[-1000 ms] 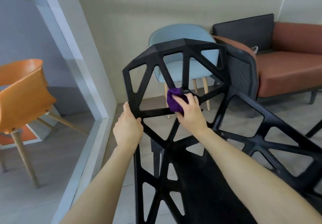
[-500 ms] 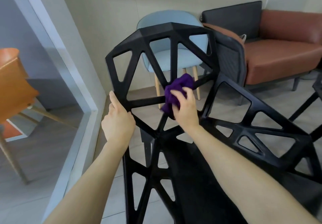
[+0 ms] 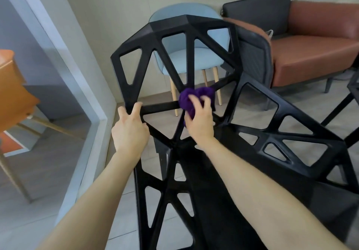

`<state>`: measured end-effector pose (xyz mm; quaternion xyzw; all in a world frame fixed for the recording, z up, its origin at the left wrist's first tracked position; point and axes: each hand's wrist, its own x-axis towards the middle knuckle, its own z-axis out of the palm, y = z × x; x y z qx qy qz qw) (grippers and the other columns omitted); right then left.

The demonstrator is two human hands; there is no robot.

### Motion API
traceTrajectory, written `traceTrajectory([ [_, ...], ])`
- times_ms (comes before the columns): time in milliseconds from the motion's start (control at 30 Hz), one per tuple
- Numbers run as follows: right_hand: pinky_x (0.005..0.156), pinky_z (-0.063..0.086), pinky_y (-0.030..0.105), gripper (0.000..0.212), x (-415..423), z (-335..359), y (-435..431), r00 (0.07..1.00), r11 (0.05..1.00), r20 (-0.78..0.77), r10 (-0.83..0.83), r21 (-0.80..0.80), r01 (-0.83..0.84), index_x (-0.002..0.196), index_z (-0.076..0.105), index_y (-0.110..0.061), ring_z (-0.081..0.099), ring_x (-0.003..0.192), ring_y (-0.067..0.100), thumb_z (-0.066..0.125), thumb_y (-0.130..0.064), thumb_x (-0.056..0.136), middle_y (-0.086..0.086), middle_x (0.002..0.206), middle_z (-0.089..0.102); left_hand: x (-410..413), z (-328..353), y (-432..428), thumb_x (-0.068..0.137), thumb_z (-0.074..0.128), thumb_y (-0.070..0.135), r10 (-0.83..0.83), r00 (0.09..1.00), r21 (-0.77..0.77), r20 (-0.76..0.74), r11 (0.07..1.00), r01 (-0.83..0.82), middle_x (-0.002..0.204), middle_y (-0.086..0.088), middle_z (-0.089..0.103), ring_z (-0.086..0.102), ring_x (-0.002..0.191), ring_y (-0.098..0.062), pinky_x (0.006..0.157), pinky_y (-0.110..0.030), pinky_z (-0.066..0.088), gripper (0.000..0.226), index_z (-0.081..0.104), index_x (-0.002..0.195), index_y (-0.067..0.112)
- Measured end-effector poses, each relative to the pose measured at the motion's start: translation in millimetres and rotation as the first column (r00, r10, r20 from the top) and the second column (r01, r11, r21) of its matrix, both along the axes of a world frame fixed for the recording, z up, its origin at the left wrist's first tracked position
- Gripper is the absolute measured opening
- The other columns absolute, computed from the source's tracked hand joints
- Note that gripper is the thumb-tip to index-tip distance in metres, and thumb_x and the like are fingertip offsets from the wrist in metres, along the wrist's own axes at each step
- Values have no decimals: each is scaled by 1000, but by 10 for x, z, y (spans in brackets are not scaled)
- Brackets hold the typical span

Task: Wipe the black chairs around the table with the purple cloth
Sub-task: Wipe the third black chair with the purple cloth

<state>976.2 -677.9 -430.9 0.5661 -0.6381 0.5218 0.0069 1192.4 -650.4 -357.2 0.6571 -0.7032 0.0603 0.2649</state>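
The black chair (image 3: 171, 26) is seen close up, with its open lattice backrest filling the middle of the view and its seat running down toward the lower edge. The purple cloth (image 3: 191, 97) is bunched into a wad and pressed against the junction where several struts meet in the middle of the backrest. It is held there by the right hand (image 3: 200, 121), whose grip is curled over the wad and pinches it against the frame. The left hand (image 3: 129, 133) is set on the left end of the horizontal strut, its grip wrapped round the bar, so that the chair is judged to be steadied while it is rubbed.

The task is judged to be under way, with one chair's backrest being wiped at its centre. No dust, streak or damp mark can be made out on the black surface, so what has already been covered cannot be told. The upper rim, the side panel at the right, the seat and the legs are taken as possibly left to do. No counter is in view. A dark frame (image 3: 354, 86) at the right edge may belong to another black chair, but too little of it is shown. A blue chair (image 3: 169, 14), a brown sofa (image 3: 310, 51) and an orange chair (image 3: 11, 94) are also present and are not part of the task.
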Motion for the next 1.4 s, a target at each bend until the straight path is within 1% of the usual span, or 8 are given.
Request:
traceTrajectory([
  [167, 108, 55, 45, 52, -129, -423, 269, 975, 964, 66, 210, 154, -218, 146, 55, -37, 61, 123, 17, 73, -33, 97, -4, 133, 60, 27, -22, -25, 101, 63, 17, 1, 1000, -30, -13, 1000, -2, 134, -15, 48, 40, 59, -14, 51, -26, 31, 59, 42, 153, 32],
  [333, 94, 43, 12, 51, -242, 362, -24, 958, 996, 286, -31, -68, 53, 152, 52, -25, 58, 119, 11, 67, -34, 103, 1, 141, 56, 30, -20, -5, 98, 66, 16, -10, 999, -43, -33, 999, 9, 132, -14, 48, 42, 60, -15, 57, -29, 38, 61, 45, 152, 33],
  [600, 110, 54, 38, 53, 231, -504, 570, 945, 925, -51, 324, 226, -305, 149, 56, -35, 59, 126, 20, 71, -26, 99, -3, 143, 50, 18, 58, 102, 87, 77, 7, -91, 978, 12, -186, 995, 95, 138, -9, 50, 59, 83, -20, 58, -23, 45, 93, 31, 159, 43],
  [733, 97, 48, 21, 42, 91, 90, 327, 946, 997, 323, 30, 63, -53, 143, 62, -25, 58, 116, 8, 69, -30, 102, -2, 133, 64, 36, 89, 270, 84, 73, -3, -109, 916, 20, -387, 992, 126, 137, -6, 61, 70, 83, -27, 69, -48, 66, 117, 5, 165, 48],
  [867, 88, 46, 23, 45, 200, 499, 148, 806, 990, 577, -133, 42, 133, 148, 52, -21, 58, 114, 13, 65, -26, 105, 6, 143, 52, 36, 32, 387, 86, 76, 2, -58, 866, 65, -497, 992, 104, 137, 1, 66, 72, 112, -28, 88, -46, 65, 104, 17, 167, 31],
  [1100, 95, 40, 5, 51, 1077, 343, 269, 907, 919, 148, 394, -97, -383, 143, 61, -28, 52, 122, 10, 79, -29, 95, 0, 137, 49, 118, -15, 397, 83, 74, -7, -74, 805, 70, -589, 988, 141, 157, 7, 55, 54, 144, -21, 109, -39, 55, 107, 24, 169, 34],
  [1300, 108, 48, 29, 52, 273, 241, 78, 927, 988, 359, 112, 64, -144, 146, 59, -27, 53, 116, 11, 76, -22, 97, 4, 141, 51, 87, -12, 426, 89, 72, -9, -59, 801, 101, -595, 984, 147, 162, 5, 51, 54, 144, -24, 98, -26, 46, 107, 19, 171, 36],
  [1400, 102, 45, 22, 50, 684, 434, 79, 943, 977, 259, 210, -37, -208, 144, 60, -27, 49, 118, 9, 76, -25, 97, 3, 141, 49, 92, -16, 431, 87, 73, -9, -72, 791, 77, -607, 986, 148, 159, 7, 53, 55, 142, -20, 104, -29, 48, 108, 21, 170, 35],
])
